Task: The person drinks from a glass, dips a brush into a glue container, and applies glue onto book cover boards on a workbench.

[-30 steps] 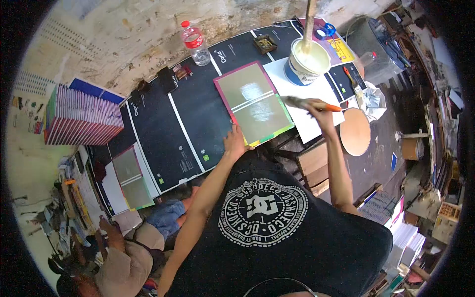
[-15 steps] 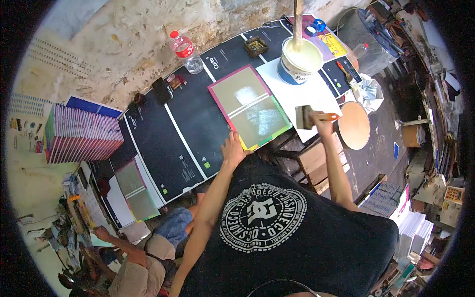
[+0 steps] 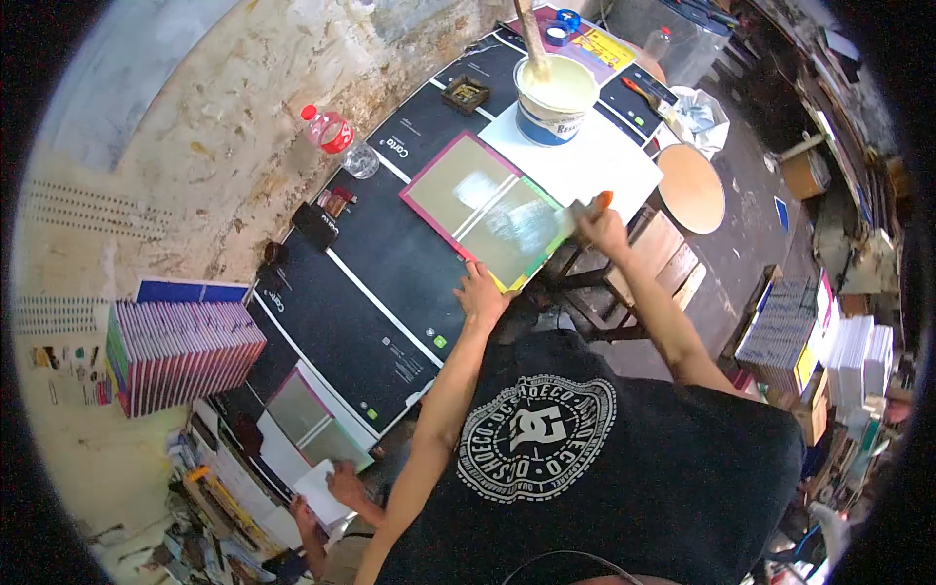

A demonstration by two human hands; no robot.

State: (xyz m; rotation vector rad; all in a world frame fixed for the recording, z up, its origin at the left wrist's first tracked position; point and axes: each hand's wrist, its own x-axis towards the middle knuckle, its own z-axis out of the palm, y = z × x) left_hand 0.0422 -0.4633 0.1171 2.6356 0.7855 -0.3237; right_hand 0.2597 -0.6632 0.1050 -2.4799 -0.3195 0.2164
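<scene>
Wall (image 3: pixel 214 146): stained, flaking plaster, far side
Bench (image 3: pixel 380 268): black printed surface, white stripes
Cover (image 3: pixel 483 209): flat grey rectangle, coloured borders, shiny streaks, mid-bench
Left hand (image 3: pixel 481 296): fingers spread at cover's near edge
Right hand (image 3: pixel 606 232): fingers closed round brush (image 3: pixel 584 211), cover's right edge

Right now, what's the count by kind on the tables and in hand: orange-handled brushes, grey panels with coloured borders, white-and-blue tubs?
Orange-handled brushes: 2 (one in the right hand)
Grey panels with coloured borders: 2
White-and-blue tub: 1
Total: 5
</scene>
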